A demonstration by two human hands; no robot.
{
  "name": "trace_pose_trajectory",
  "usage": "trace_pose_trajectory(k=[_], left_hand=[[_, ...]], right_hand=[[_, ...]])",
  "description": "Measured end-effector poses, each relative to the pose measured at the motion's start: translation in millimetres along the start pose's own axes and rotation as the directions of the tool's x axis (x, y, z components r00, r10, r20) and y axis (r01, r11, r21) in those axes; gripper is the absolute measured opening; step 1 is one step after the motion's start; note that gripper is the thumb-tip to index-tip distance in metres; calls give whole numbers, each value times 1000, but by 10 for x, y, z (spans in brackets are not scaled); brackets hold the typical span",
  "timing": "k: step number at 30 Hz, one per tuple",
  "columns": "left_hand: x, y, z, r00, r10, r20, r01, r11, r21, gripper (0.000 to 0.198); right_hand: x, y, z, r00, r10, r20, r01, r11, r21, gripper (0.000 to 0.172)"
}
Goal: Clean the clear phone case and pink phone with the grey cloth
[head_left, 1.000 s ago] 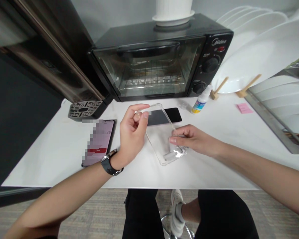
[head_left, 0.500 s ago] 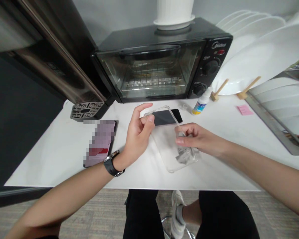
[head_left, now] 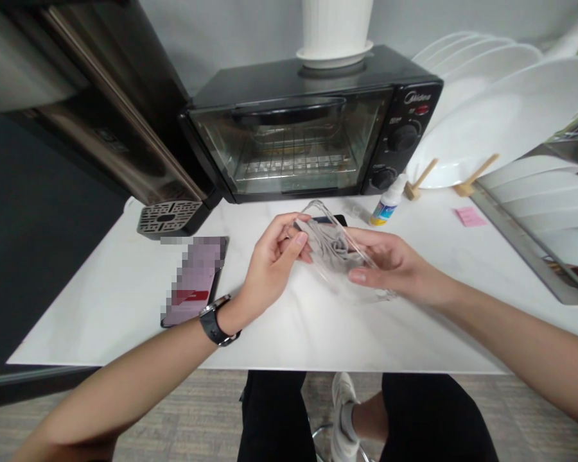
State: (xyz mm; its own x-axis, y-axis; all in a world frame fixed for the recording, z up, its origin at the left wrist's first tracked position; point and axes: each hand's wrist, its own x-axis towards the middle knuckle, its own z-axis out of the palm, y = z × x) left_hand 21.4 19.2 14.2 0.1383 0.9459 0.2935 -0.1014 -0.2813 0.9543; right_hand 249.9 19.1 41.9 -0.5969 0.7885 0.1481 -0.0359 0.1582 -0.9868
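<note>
Both my hands raise a clear plastic phone case point(head_left: 351, 269) just above the white table, tilted with its far corner up. My left hand point(head_left: 273, 273) grips the case's left edge, and a black watch point(head_left: 212, 323) sits on that wrist. My right hand point(head_left: 390, 264) holds the right side, with its fingers near a crumpled grey cloth point(head_left: 334, 247) that shows through the case. Behind the case lies a black phone point(head_left: 327, 219), mostly hidden. To the left of my left hand, a second phone point(head_left: 195, 280) lies with its screen lit and partly pixelated.
A black toaster oven point(head_left: 293, 131) stands behind the table, with a white pot point(head_left: 334, 25) on top. A small dropper bottle point(head_left: 388, 202) and a pink sticky note point(head_left: 469, 216) lie to the right. White plates point(head_left: 501, 115) stand in a rack at the right.
The clear case has risen off the table and tilted up. My hands have come closer together, the grey cloth now sits at the case's middle, and the black phone is more covered.
</note>
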Motion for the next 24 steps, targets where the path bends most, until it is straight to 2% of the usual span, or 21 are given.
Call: trace_pose_trajectory(k=[2, 4, 6, 8, 11, 14, 17, 19, 21, 24], left_hand=[[-5, 8, 1, 999, 3, -40, -2, 1000, 13, 34], [-7, 23, -8, 998, -36, -59, 35, 999, -3, 34], [-6, 42, -20, 993, -105, -59, 103, 994, -42, 33], [-4, 62, -24, 983, -174, -56, 169, 982, -81, 33], [-3, 83, -14, 972, -223, -73, 212, 968, -133, 30], [-1, 80, -8, 971, -214, -105, 194, 964, -180, 33], [9, 50, -26, 974, -186, -126, 160, 968, -193, 35], [21, 20, -46, 977, -175, -123, 150, 971, -187, 32], [29, -12, -60, 982, -165, -95, 148, 975, -168, 30], [25, -49, -51, 985, -169, -17, 166, 978, -128, 34]], right_hand=[[-17, 15, 10, 988, 148, 34, -149, 988, 35, 22], [-26, 55, 14, 968, 246, 52, -249, 968, 41, 28], [-21, 97, 8, 966, 257, 17, -257, 966, 4, 45], [-10, 121, -2, 968, 237, -86, -241, 970, -34, 55], [1, 123, 4, 947, 243, -210, -251, 968, -14, 51], [1, 122, 29, 934, 300, -192, -283, 953, 113, 38], [15, 162, 16, 914, 351, -205, -307, 926, 218, 36], [39, 215, -22, 902, 309, -301, -246, 941, 231, 37], [64, 274, -61, 893, 212, -396, -141, 969, 201, 34], [73, 339, -67, 896, 91, -436, -40, 991, 124, 28]])
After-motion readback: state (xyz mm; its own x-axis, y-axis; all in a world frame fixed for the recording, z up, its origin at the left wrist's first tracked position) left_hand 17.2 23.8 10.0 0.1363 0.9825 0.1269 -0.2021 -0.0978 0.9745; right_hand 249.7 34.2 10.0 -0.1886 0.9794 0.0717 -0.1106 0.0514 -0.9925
